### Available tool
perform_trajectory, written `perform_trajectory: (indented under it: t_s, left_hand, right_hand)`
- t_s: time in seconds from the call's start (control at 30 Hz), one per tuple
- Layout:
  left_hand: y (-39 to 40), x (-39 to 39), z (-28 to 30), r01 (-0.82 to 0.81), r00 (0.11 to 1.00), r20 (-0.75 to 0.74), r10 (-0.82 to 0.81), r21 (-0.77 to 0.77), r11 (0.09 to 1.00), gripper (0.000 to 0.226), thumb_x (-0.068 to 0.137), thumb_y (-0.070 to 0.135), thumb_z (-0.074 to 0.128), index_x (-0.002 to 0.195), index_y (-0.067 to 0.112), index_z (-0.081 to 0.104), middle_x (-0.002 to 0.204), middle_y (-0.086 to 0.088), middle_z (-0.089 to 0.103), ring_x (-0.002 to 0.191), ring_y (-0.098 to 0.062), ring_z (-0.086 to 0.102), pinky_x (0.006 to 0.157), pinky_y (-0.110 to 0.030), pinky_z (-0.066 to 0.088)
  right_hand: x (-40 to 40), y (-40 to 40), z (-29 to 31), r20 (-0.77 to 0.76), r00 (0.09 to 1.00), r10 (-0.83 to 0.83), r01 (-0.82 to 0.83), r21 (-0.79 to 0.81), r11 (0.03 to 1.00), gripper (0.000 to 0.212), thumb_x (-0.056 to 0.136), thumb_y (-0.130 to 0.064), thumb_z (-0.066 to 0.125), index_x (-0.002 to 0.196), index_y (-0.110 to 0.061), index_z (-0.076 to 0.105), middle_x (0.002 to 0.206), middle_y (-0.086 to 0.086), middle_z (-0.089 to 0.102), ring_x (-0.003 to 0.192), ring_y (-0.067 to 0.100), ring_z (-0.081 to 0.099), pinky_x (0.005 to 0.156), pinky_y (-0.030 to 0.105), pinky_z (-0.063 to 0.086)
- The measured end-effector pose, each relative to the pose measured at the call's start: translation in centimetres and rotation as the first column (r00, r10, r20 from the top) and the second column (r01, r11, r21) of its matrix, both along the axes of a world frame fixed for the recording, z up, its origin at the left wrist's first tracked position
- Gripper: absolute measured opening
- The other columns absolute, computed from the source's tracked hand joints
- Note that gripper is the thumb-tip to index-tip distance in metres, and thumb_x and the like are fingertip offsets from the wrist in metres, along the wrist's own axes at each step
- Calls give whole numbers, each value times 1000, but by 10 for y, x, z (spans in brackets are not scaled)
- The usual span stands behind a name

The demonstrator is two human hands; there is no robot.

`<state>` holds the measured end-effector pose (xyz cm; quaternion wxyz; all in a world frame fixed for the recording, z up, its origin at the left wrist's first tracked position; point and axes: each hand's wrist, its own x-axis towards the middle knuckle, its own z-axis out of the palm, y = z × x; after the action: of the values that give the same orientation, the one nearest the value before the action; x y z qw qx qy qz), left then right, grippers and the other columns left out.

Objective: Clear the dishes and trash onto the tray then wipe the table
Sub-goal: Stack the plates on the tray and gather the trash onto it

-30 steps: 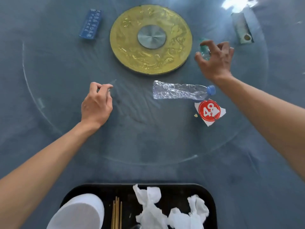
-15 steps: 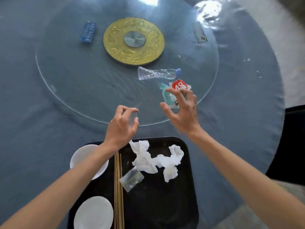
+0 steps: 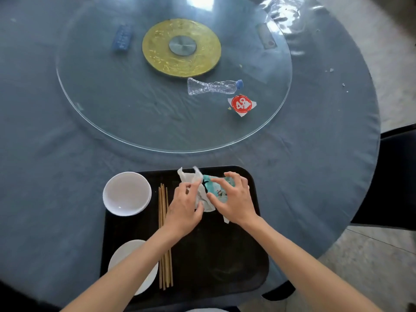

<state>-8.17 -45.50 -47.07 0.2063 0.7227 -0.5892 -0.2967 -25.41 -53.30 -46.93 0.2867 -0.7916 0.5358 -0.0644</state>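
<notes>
Head view: the round desk (image 3: 67, 176), draped in blue cloth, fills most of the frame, with a glass turntable (image 3: 112, 122) across the upper middle and a gold disc (image 3: 157, 57) at its hub. A black tray (image 3: 225, 266) is seen at lower centre, carrying a white bowl (image 3: 127, 193), a white plate (image 3: 132, 255) and a bundle of chopsticks (image 3: 163, 221) whose long axis runs from lower to upper frame.

Over the tray's upper edge, the left hand (image 3: 183, 210) has its grip pinched on crumpled white tissue (image 3: 191, 179), and the right hand (image 3: 234, 201) has its fingers curled round a teal wrapper (image 3: 216, 188).

Still on the glass, right of centre, a crushed clear bottle (image 3: 211, 86) lies on its side, long axis nearly left to right, its blue cap pointing to the right edge of the frame. Just below its cap end a torn red label (image 3: 242, 104) lies flat. A blue packet (image 3: 122, 38) lies at upper left and a grey object (image 3: 265, 38) at upper right, too blurred to identify.

Risks are judged as follows: the light wrapper and tissue could slip off the tray's upper rim if released so near it; the bottle could roll if nudged across its axis; crumbs at the right could be missed in wiping.
</notes>
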Motion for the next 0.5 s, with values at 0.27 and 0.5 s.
perform_trajectory:
  t_s: [0.27,0.5]
  left_hand:
    - [11,-5,-5,35,995,95,-34,-13,999,84,93,40,62,161,26,14,156,-4,29,145,-21,27,110,-31,35]
    - [-15,8,15,108,993,63,-104,-68,992,93,93,58,53,163,28,0,169,7,13,155,-18,9,121,-37,20]
  right_hand:
    - [-2,3,4,-90,996,-14,15,3,1000,68,90,-81,24,146,-53,51,170,-2,26,157,30,14,120,59,21]
    - [-4,-17,23,-76,997,-17,12,-63,998,65,91,-80,26,147,-56,48,171,-6,26,157,25,18,118,53,24]
